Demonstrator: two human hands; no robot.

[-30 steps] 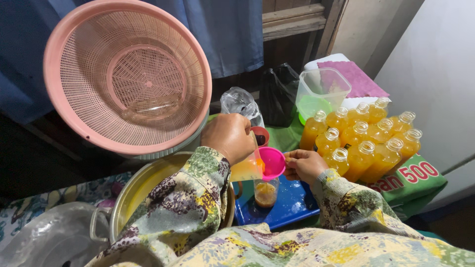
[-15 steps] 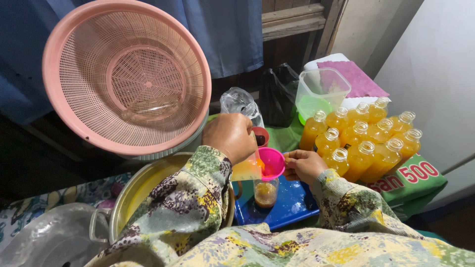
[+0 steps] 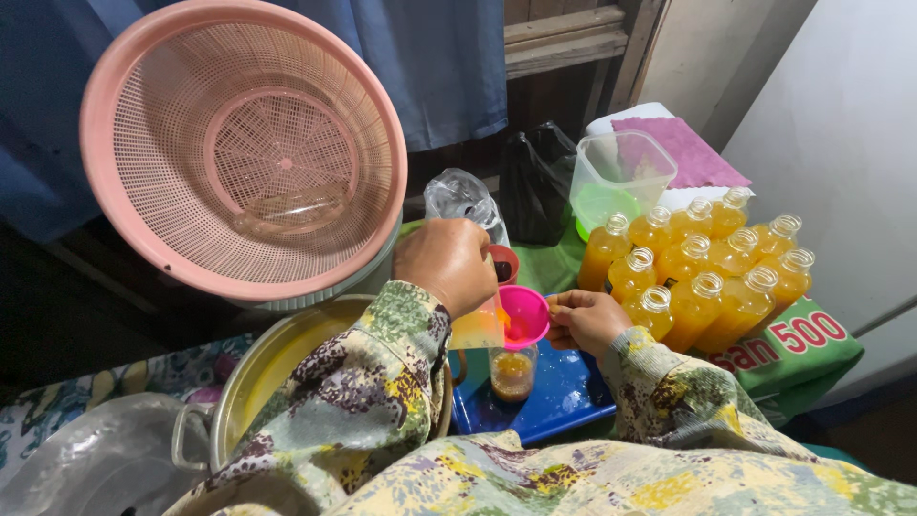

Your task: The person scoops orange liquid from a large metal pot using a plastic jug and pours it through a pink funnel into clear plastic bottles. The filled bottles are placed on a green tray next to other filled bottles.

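My left hand (image 3: 449, 263) grips a small clear cup (image 3: 478, 328) of orange liquid and tips it over a pink funnel (image 3: 524, 315). The funnel sits in the mouth of a small clear bottle (image 3: 513, 372), which holds a little orange liquid at its bottom. My right hand (image 3: 585, 319) holds the funnel's rim on the right side. The bottle stands on a blue tray (image 3: 564, 397). Both arms wear floral patterned sleeves.
Several open bottles of orange liquid (image 3: 702, 268) stand grouped at the right on a green package (image 3: 793, 349). A big metal pot (image 3: 272, 368) lies under my left arm. A pink colander (image 3: 244, 143) leans behind it. A clear tub (image 3: 621, 177) and plastic bags stand further back.
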